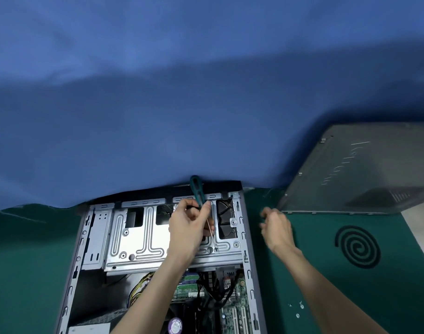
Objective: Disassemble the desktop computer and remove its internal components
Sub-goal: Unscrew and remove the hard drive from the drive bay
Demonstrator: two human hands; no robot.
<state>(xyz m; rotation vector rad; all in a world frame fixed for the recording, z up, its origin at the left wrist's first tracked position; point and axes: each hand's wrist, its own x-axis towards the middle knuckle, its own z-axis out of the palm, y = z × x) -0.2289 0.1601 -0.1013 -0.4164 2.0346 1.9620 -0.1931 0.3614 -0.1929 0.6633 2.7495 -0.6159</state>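
Head view.

Desktop computer case (158, 249): grey sheet-metal box, laid flat at the table's near edge, middle, open side up.
- Drive cage (138, 237): bright stamped steel with pressed ribs and rectangular cut-outs, spanning the case's far half.
- Motherboard (232, 307): green, in the near right part, with 2 long white slots; black cable bundle (211, 288) and yellow wires (140, 288) just below the cage.

Screwdriver (197, 191): teal plastic handle, thin steel shaft, tilted, tip down on the cage near its right near corner.

Left hand (189, 225): over the cage, fingers and thumb curled round the screwdriver's handle.

Right hand (276, 227): above the table just right of the case, blurred, fingers loosely bent, nothing in them.

Side panel (355, 169): flat grey metal sheet with a vent grille, at the table's far right corner.

Table (25, 261): covered in matt green mat, black spiral print (356, 247) toward the right edge.

Screws (298, 315): small, pale, loose near the right near edge.

Blue cloth (158, 92): soft, creased, hanging behind the table's far edge.
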